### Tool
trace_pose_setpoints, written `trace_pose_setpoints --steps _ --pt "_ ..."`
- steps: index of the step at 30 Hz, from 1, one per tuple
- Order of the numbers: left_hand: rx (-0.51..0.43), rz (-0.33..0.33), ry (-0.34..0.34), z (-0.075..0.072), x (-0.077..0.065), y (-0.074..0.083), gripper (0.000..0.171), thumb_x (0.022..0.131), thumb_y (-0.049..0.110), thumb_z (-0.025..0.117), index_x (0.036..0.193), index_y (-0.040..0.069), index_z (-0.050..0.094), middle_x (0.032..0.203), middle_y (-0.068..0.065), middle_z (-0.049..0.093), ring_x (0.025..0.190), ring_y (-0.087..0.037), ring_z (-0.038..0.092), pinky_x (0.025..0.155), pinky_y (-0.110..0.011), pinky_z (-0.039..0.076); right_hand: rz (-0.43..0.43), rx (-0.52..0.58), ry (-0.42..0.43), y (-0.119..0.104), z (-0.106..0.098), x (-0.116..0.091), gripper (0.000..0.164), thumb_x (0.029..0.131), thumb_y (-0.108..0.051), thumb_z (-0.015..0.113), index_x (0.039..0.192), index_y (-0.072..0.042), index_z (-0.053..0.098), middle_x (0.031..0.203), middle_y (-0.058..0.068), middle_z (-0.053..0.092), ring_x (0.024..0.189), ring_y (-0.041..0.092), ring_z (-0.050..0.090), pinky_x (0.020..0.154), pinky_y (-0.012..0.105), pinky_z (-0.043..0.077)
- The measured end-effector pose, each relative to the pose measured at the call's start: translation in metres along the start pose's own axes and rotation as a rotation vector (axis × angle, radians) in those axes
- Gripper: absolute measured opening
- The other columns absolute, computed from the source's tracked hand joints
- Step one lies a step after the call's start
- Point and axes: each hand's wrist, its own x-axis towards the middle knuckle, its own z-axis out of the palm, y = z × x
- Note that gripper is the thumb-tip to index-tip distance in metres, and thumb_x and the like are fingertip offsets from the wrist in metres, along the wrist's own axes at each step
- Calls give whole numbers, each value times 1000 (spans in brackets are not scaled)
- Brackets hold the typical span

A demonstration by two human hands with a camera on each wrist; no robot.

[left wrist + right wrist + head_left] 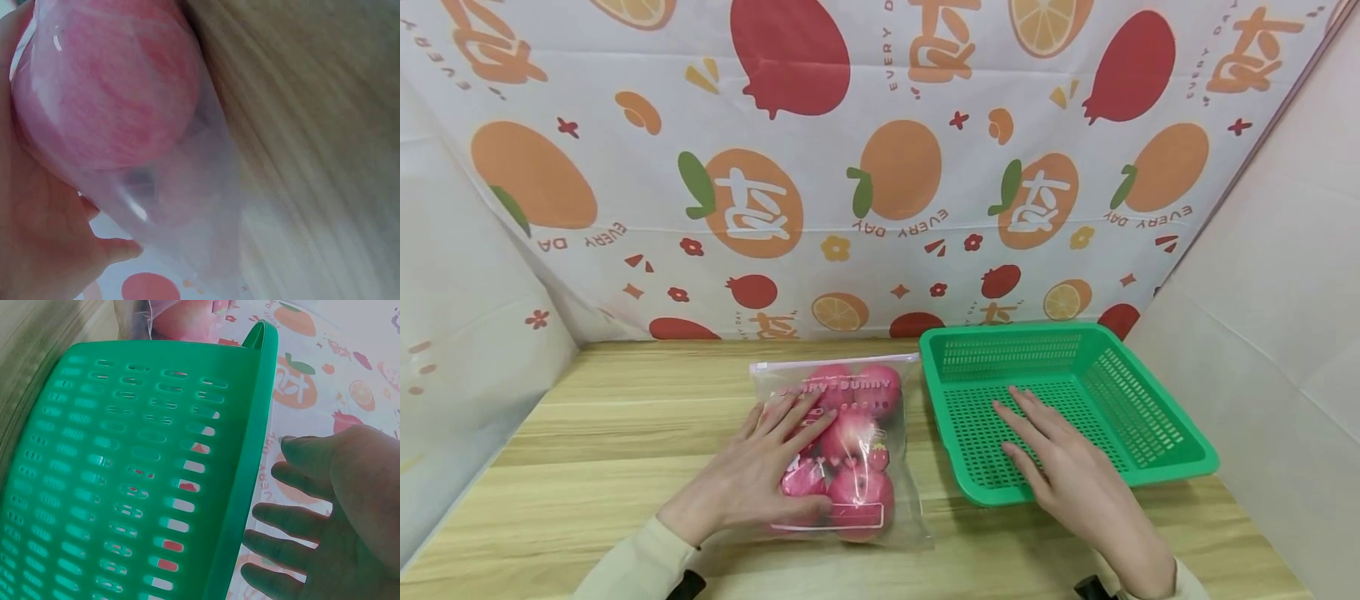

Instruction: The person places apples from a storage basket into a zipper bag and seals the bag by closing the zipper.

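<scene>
A clear zip bag (pixel 912 508) with several red apples (pixel 852 433) inside lies flat on the table, its lilac zip strip towards the back wall. My left hand (pixel 752 479) rests on the bag's left side, fingers spread over the apples. In the left wrist view one apple (pixel 112 87) shows large through the plastic beside the hand (pixel 44 231). Right of the bag stands a green plastic basket (pixel 973 493) with slotted walls and nothing in it. My right hand (pixel 1071 475) hovers over its near edge with fingers extended; the right wrist view shows the fingers apart from the rim.
The wooden table (pixel 617 450) runs back to a fruit-printed cloth (pixel 820 275). White cloth (pixel 1270 317) hangs along the right side, near the basket's corner, and another white cloth (pixel 467 308) hangs on the left.
</scene>
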Motion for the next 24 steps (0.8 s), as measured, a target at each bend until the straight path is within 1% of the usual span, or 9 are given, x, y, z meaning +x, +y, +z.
trace_pose_setpoints --steps 6,11,17,20,24 --pt "4 3 12 -2 -1 -1 91 86 75 57 159 25 35 166 -10 32 152 -39 29 118 -71 19 -3 -14 4 1 0 -1 58 93 -19 74 147 -18 55 155 10 49 138 34 53 100 53 53" --pt "14 11 31 -5 -1 -1 88 87 73 57 158 26 38 165 -9 33 152 -37 30 118 -71 19 9 -16 11 3 0 -3 56 93 -19 74 146 -18 56 155 9 50 138 33 53 101 53 52" --pt "24 33 52 -9 -1 3 84 89 70 58 157 24 41 164 -7 37 151 -34 33 122 -64 18 22 -22 0 7 -1 -8 53 95 -21 72 146 -17 57 154 10 51 138 34 52 103 54 50" --pt "59 59 79 -12 -1 5 82 90 70 57 156 23 43 163 -8 38 151 -35 34 122 -61 19 33 -21 -4 11 -1 -10 53 95 -22 72 145 -17 57 153 10 52 137 34 53 104 54 49" --pt "118 91 127 -20 -3 6 79 91 69 56 153 23 46 160 -8 43 149 -35 38 120 -62 23 19 -28 16 15 -2 -13 54 92 -21 75 143 -16 59 150 11 54 134 34 56 103 54 49"
